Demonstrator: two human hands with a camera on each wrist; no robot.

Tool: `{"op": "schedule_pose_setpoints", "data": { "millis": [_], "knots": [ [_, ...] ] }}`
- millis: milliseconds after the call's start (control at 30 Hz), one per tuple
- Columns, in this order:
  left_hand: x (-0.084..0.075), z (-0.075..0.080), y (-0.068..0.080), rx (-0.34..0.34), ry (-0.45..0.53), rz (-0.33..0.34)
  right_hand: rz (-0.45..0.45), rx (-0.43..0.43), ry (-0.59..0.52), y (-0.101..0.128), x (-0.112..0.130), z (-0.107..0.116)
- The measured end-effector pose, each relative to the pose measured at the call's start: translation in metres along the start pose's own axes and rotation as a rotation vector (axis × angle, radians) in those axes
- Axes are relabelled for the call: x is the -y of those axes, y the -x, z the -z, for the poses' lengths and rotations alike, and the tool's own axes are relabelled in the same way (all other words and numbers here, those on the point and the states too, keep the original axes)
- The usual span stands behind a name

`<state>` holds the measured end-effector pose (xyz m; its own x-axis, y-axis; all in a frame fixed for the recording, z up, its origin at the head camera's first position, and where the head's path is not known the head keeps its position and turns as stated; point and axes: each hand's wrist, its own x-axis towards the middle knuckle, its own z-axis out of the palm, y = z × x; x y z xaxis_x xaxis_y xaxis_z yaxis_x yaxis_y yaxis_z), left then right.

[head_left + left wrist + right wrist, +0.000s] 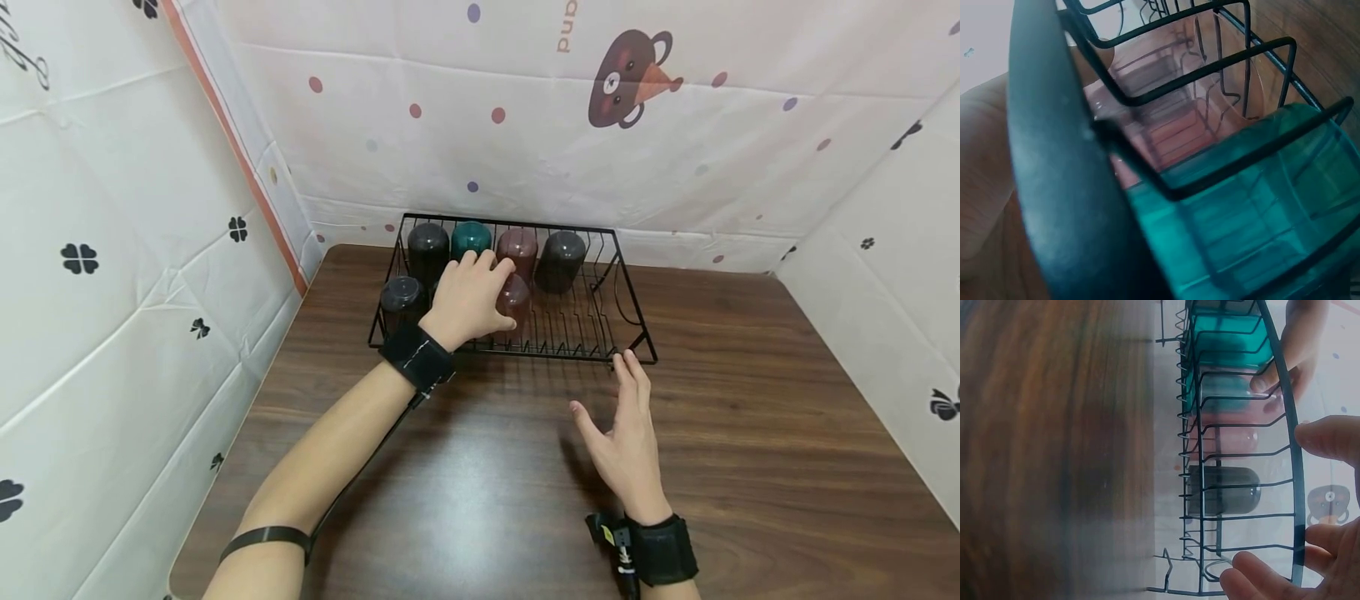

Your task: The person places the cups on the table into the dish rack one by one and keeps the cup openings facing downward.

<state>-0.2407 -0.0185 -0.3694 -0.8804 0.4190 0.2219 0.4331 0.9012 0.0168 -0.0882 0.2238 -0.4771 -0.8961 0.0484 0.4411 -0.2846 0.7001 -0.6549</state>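
Observation:
My left hand (467, 302) reaches over a black wire rack (633, 312) and grips the upturned base of a see-through pink cup (515, 293) in the front row, thumb on its near side. In the left wrist view this pink cup (1169, 134) shows through the rack wires, beside a teal cup (1235, 225) that the hand mostly hides from the head view. My right hand (626, 450) is off the rack's front right corner, fingers extended and thumb spread, holding nothing. In its wrist view the fingertips (1313, 434) overlap the rack's rim.
A dark cup (429, 250), a teal cup (471, 237), a pink cup (519, 248) and a grey cup (561, 260) stand upside down along the rack's back row. Another dark cup (402, 298) is at front left. Patterned cloth (450, 150) hangs behind the wooden table (750, 400).

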Motion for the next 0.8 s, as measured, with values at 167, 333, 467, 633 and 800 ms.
{"op": "schedule_pose_setpoints", "data": {
  "millis": [167,333,467,633,800],
  "knots": [
    [0.0002,0.0021,0.0018,-0.006,0.006,0.005,-0.005,0.006,0.000,0.0004,0.0000,-0.0003],
    [-0.0012,0.0033,0.0039,-0.001,0.026,-0.003,-0.004,0.003,-0.004,-0.0003,0.0003,0.0000],
    [-0.0021,0.0041,0.0050,0.000,0.029,-0.002,-0.007,0.004,-0.003,-0.0005,0.0004,0.0002],
    [-0.0020,0.0048,0.0059,0.000,0.027,-0.003,-0.011,0.007,0.000,-0.0003,0.0002,0.0003],
    [-0.0010,0.0060,0.0059,-0.011,0.032,-0.006,-0.006,0.007,0.002,-0.0009,0.0000,0.0005]
  ]
}}
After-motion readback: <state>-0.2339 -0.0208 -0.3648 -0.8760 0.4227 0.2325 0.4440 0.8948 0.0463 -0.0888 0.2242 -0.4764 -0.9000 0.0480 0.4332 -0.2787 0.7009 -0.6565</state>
